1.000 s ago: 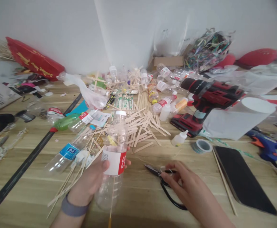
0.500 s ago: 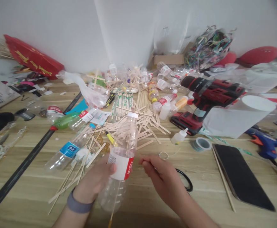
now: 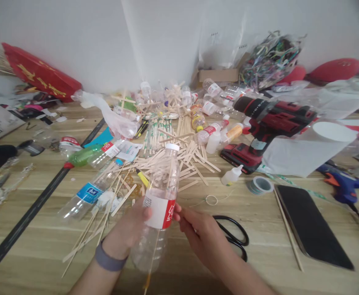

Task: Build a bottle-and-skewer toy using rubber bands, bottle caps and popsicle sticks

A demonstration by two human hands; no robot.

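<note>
My left hand is wrapped round a clear plastic bottle with a white cap and a red-and-white label. The bottle tilts, its cap end pointing away from me. Through it or behind it runs a thin wooden stick, which shows below the bottle's base with a yellowish patch on it. My right hand is closed in a pinch at the label's right edge, close to the left fingertips. What its fingers hold, if anything, is hidden. Black-handled scissors lie just right of that hand, and a small ring with thin thread lies beyond it.
A red-and-black cordless drill stands at right, near a tape roll, a dropper bottle, a phone and a blue glue gun. Craft sticks spread behind the bottle. A dark pole lies at left.
My right hand has moved left up to the bottle's label, uncovering more of the scissors. The bottle and left hand have shifted slightly right.
</note>
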